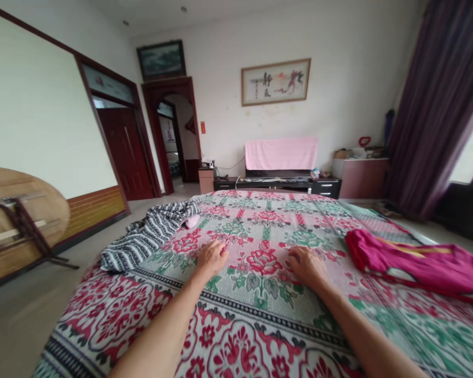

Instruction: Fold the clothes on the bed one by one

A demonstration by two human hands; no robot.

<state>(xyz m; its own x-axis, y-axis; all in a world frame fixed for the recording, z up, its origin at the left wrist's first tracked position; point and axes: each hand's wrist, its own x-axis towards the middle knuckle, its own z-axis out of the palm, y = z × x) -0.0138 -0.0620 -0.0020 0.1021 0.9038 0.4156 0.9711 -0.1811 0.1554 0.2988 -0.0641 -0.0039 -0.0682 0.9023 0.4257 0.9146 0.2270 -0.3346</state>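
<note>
A floral cloth in pink, red, green and white is spread over a broad surface in front of me. My left hand rests on it left of the middle, its fingers loosely bent and nothing visible in them. Right of the middle, my right hand also lies on the cloth, palm down, its fingers loosely apart and holding nothing. A black-and-white striped garment lies crumpled beyond my left hand. To the right of my right hand is a folded magenta cloth item with yellow and white parts.
A folded round wooden table with metal legs leans at the left. Across the room, a low black cabinet stands below a pink cloth draped over a flat upright object. A purple curtain hangs at the right.
</note>
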